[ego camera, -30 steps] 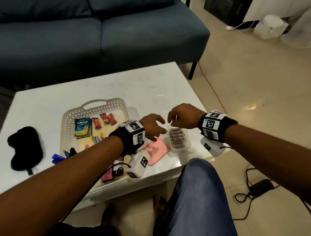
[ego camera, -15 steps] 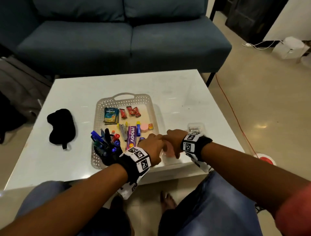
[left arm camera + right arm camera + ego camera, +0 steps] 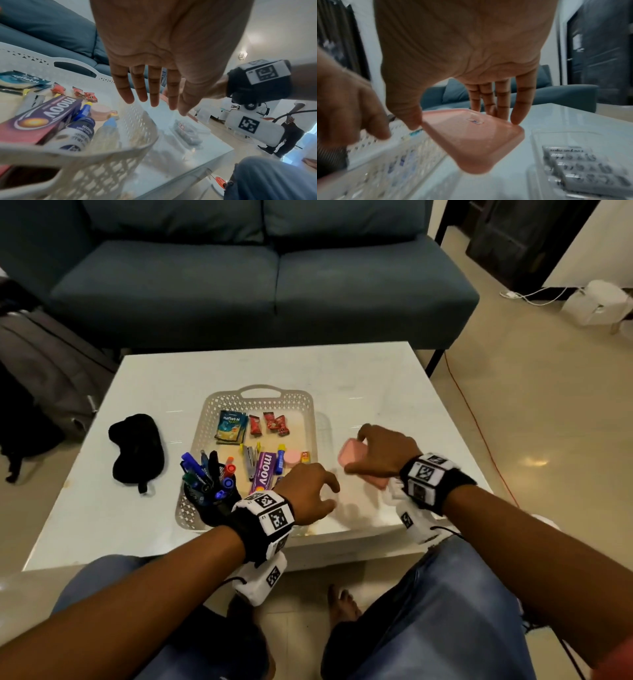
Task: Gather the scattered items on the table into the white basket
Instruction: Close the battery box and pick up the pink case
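Setting: a home living room. Evidence: a blue-grey two-seat sofa (image 3: 267, 272) stands just behind a low white coffee table (image 3: 359, 378) with a glossy top. Floor is pale polished tile (image 3: 548, 412), reflecting a ceiling light. A dark doorway or cabinet (image 3: 520, 237) sits at far right; cannot tell which from the head view. A small white appliance (image 3: 596, 301) with a white cable rests on the floor near the wall. An orange cord (image 3: 479, 426) trails across the tiles beside the table. A grey backpack (image 3: 44, 364) lies on the floor at left. On the table: a black sleep mask (image 3: 137, 450) and a white basket (image 3: 202, 440) of household oddments, namely sweets, pens, ointment box.
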A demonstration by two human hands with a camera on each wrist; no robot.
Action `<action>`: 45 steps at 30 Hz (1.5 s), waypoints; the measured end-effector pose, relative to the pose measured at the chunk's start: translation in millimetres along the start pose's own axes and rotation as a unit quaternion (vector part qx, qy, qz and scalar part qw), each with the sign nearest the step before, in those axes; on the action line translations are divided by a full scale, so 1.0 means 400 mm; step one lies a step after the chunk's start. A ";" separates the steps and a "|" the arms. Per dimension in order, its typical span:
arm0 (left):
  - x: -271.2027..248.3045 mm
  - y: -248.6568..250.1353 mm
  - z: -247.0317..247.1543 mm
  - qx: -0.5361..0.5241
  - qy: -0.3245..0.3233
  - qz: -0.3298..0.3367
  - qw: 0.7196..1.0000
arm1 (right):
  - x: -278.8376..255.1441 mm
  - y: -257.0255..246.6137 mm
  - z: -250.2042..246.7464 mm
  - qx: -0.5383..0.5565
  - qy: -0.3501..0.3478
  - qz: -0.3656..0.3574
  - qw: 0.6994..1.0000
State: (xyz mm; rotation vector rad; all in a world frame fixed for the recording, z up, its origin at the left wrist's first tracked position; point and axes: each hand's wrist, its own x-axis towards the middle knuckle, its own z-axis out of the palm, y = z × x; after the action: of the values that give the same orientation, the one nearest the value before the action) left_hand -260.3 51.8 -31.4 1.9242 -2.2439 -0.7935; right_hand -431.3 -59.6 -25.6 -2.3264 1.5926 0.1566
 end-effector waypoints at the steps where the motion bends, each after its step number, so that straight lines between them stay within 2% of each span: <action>1: 0.008 0.011 -0.004 -0.010 -0.003 0.000 1.000 | -0.003 0.030 -0.022 0.032 0.019 0.034 0.999; 3: 0.031 0.039 -0.007 -0.034 -0.013 -0.003 0.999 | -0.011 0.091 -0.049 0.068 0.044 0.102 0.991; 6: 0.092 0.086 0.008 -0.085 -0.040 -0.029 0.995 | -0.029 0.166 -0.044 0.098 0.043 0.186 0.977; 10: 0.174 0.147 0.039 -0.180 -0.049 -0.096 0.978 | -0.047 0.205 0.016 0.097 0.018 0.222 0.970; 15: 0.272 0.166 0.108 -0.333 -0.048 -0.171 0.926 | -0.035 0.194 0.065 0.075 0.028 0.217 0.973; 19: 0.296 0.195 0.109 -0.408 -0.029 -0.196 0.891 | -0.013 0.197 0.063 0.067 0.047 0.205 0.975; 27: 0.362 0.193 0.118 -0.427 -0.008 -0.209 0.880 | 0.015 0.265 0.048 0.076 0.034 0.194 0.978; 31: 0.385 0.192 0.121 -0.418 -0.014 -0.198 0.887 | 0.018 0.293 0.026 0.098 0.037 0.204 0.973; 34: 0.401 0.188 0.119 -0.418 -0.019 -0.194 0.887 | 0.028 0.324 0.018 0.128 0.018 0.182 0.975; 40: 0.424 0.181 0.115 -0.449 -0.028 -0.198 0.871 | 0.058 0.382 0.013 0.265 -0.036 0.135 0.954; 45: 0.433 0.165 0.119 -0.482 -0.028 -0.212 0.850 | 0.084 0.376 0.000 0.254 -0.056 0.131 0.957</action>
State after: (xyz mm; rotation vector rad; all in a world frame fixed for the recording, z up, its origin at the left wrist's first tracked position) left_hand -374.1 -90.5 -90.2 1.7921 -0.9890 -1.6231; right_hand -557.7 -139.2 -64.0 -1.6881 1.6445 -0.0594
